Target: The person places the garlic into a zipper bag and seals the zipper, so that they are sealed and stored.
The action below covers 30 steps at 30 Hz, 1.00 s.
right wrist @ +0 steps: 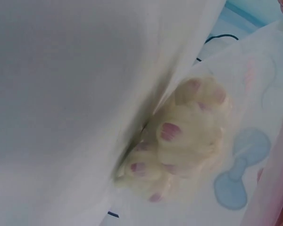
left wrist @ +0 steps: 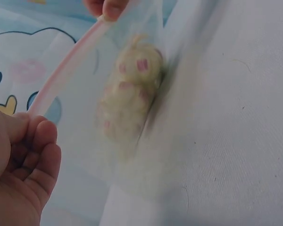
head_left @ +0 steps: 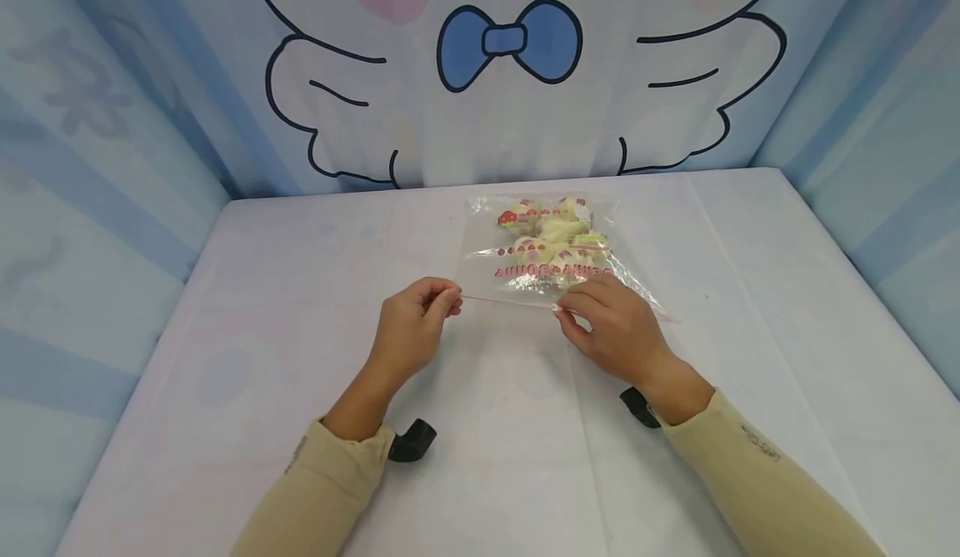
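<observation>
A clear zip bag [head_left: 480, 257] with red and pink print lies toward the back of the white table. Inside it sits a cream-coloured, lumpy soft thing with pink patches [left wrist: 142, 66]; its exact kind is hard to tell through the plastic. My left hand [head_left: 416, 322] pinches the near left corner of the bag, at the end of its pink zip strip [left wrist: 66, 63]. Farther right along that same strip, my right hand [head_left: 613, 328] pinches the edge between thumb and fingers, with a small whitish bit at the fingertips. The strip is stretched between both hands.
The white-covered table [head_left: 300, 357] ends at a printed curtain [head_left: 510, 123] behind the bag, with more curtain at both sides. Black wrist mounts [head_left: 412, 442] stick out by both beige sleeves [head_left: 322, 490].
</observation>
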Each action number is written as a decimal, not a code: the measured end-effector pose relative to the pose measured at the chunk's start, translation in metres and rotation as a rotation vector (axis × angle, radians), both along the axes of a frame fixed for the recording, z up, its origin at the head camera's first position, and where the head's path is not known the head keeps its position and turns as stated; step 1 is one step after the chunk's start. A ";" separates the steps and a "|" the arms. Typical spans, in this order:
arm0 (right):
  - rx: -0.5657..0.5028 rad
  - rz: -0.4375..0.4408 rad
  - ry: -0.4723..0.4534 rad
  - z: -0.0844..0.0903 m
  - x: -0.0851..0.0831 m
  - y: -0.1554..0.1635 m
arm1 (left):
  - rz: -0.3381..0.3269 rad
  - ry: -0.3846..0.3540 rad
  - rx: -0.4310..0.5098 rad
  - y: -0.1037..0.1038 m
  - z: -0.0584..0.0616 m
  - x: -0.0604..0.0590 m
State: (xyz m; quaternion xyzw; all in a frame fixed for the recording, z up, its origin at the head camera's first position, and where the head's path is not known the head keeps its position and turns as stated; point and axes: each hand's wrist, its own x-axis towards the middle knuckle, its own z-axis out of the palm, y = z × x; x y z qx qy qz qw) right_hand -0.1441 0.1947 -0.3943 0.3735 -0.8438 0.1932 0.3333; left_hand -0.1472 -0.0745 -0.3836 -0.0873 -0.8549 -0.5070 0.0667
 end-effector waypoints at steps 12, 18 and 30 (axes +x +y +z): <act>0.023 -0.076 0.001 -0.002 0.002 0.023 | 0.032 -0.029 0.004 -0.005 -0.001 0.000; 0.020 -0.086 0.012 -0.003 0.005 0.033 | 0.044 -0.030 0.004 -0.006 -0.004 -0.002; 0.009 -0.083 0.035 -0.007 0.008 0.050 | 0.053 -0.024 -0.017 -0.009 -0.008 -0.004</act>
